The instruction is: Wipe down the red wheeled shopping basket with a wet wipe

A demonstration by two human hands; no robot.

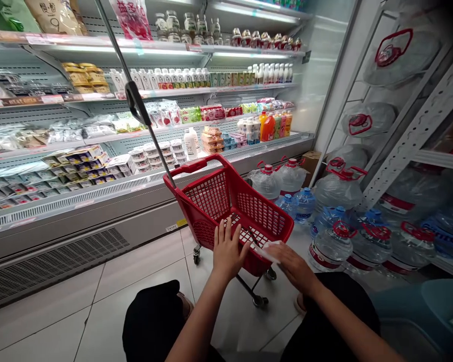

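A red plastic basket cart [262, 203] with lattice sides stands on small wheels, its long grey handle rising to the upper left. My left hand [227, 250] is at the near side of the basket, palm down with fingers spread, nothing in it. Just right of it, my right hand [292, 264] holds a white cloth or tissue [269, 250] between its fingers, over the basket's near right rim. A dark, thin object [253, 236] shows inside the basket; what it is cannot be made out.
Behind the cart runs a refrigerated shelf unit [147, 198] with dairy and drinks. Large water bottles [330, 246] with red handles crowd the right side beside a metal rack [403, 138]. A blue-green stool [434, 306] is at the lower right. My knees flank the cart.
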